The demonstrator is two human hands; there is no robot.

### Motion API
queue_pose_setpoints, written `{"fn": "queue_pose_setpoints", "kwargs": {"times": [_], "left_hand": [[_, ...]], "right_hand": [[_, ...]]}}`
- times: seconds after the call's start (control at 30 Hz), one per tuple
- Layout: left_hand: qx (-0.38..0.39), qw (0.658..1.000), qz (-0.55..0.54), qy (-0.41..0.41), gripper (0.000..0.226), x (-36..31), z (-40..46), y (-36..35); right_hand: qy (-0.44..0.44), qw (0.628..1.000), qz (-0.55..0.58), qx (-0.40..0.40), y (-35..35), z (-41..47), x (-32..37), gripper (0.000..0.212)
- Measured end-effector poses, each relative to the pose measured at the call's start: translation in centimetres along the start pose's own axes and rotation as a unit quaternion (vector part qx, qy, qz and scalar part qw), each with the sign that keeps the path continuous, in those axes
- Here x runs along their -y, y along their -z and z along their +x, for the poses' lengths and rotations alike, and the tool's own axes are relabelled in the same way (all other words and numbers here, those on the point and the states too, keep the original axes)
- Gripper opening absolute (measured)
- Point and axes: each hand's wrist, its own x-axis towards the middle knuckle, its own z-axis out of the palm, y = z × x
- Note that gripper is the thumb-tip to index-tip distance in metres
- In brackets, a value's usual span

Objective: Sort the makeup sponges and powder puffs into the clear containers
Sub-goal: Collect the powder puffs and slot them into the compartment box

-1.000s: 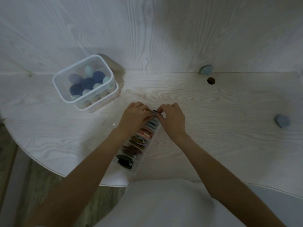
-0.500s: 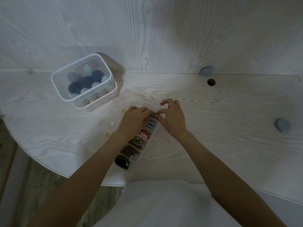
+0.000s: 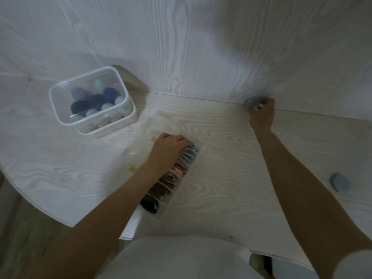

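Your left hand (image 3: 168,147) rests with curled fingers on the far end of the long divided box (image 3: 177,178) of puffs; your right hand (image 3: 261,112) grips a grey-blue puff (image 3: 250,102) at the tabletop's (image 3: 231,158) back edge. Another blue puff (image 3: 340,183) lies far right; sponges fill the tub (image 3: 90,101) at left

Dim, flat light; soft shadow upper right; wide-angle bending at edges; slight blur.
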Motion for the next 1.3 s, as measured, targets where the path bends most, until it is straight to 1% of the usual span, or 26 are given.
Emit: {"fn": "queue_pose_setpoints", "kwargs": {"times": [0.07,0.13,0.2,0.27,0.33,0.47,0.53,0.6,0.67,0.8,0.87,0.97,1.03,1.13,1.2,1.3], "left_hand": [[-0.004,1.000,-0.003,0.007,0.033,-0.3,0.4,-0.1],[0.001,1.000,-0.005,0.014,0.033,-0.4,0.5,-0.3],[0.011,1.000,-0.006,0.021,0.034,-0.3,0.5,-0.4],[0.016,1.000,-0.010,0.025,0.035,-0.4,0.6,-0.4],[0.023,0.999,-0.015,0.026,0.037,-0.4,0.6,-0.3],[0.015,0.999,-0.031,0.024,0.037,-0.2,0.6,-0.2],[0.016,0.999,-0.028,0.022,0.035,-0.1,0.7,-0.3],[0.019,1.000,-0.017,0.010,0.030,-0.1,0.7,-0.3],[0.022,1.000,-0.007,-0.004,0.024,-0.1,0.5,-0.4],[0.014,0.999,-0.018,-0.028,0.030,-0.4,-0.2,-0.5],[0.007,0.999,-0.029,-0.038,0.028,-0.3,-0.6,-0.6],[0.011,0.998,-0.026,-0.050,0.029,-0.3,-0.9,-0.7],[0.016,0.998,-0.026,-0.063,0.029,-0.8,-0.8,-0.8],[0.024,0.996,-0.025,-0.080,0.027,-2.1,-0.5,-1.3],[0.032,0.995,-0.023,-0.087,0.028,-3.2,-0.2,-1.9],[0.050,0.994,-0.024,-0.099,0.029,-4.8,0.2,-2.9]], "right_hand": [[-0.035,0.999,0.020,-0.031,-0.2,0.9,0.5,0.033],[-0.055,0.997,-0.003,-0.053,-0.4,1.5,0.5,0.035],[-0.055,0.997,-0.041,-0.047,-0.5,1.5,0.3,0.038],[-0.031,0.996,-0.076,-0.029,-0.6,0.5,-0.1,0.036],[0.010,0.997,-0.078,-0.009,-0.6,-2.0,-0.3,0.031],[0.120,0.990,0.024,0.075,0.1,-10.5,1.3,0.009],[0.173,0.980,0.023,0.098,0.2,-14.0,2.3,0.007],[0.254,0.961,-0.041,0.100,-0.2,-15.8,2.5,0.006],[0.314,0.937,-0.122,0.094,-1.2,-16.1,2.5,0.008],[0.365,0.897,-0.238,0.071,-3.2,-16.2,2.8,0.015],[0.369,0.887,-0.273,0.047,-3.4,-16.5,2.7,0.014],[0.336,0.903,-0.266,0.031,-2.8,-16.8,1.8,0.009],[0.322,0.910,-0.257,0.048,-2.2,-17.0,1.2,0.006],[0.310,0.907,-0.274,0.082,-1.1,-16.7,0.1,0.006],[0.291,0.909,-0.285,0.089,0.0,-16.7,-0.9,0.007],[0.259,0.926,-0.262,0.085,1.6,-17.0,-2.6,0.006]]}}
